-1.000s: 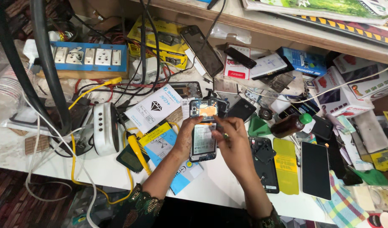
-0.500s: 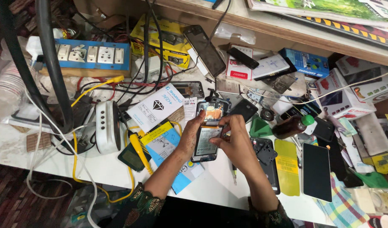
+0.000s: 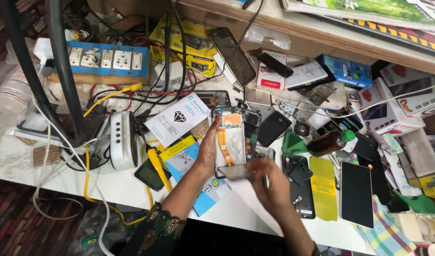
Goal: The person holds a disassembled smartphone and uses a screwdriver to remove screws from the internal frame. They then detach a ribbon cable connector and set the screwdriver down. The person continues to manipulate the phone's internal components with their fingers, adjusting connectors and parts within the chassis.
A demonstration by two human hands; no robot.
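Head view: opened phone (image 3: 229, 142), seemingly backless.

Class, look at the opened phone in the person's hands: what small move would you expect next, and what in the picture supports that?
Probably lifting the loose panel clear at the bottom. The left hand grips the opened phone by its side, orange ribbon exposed, while the right hand pinches the panel at the lower end.
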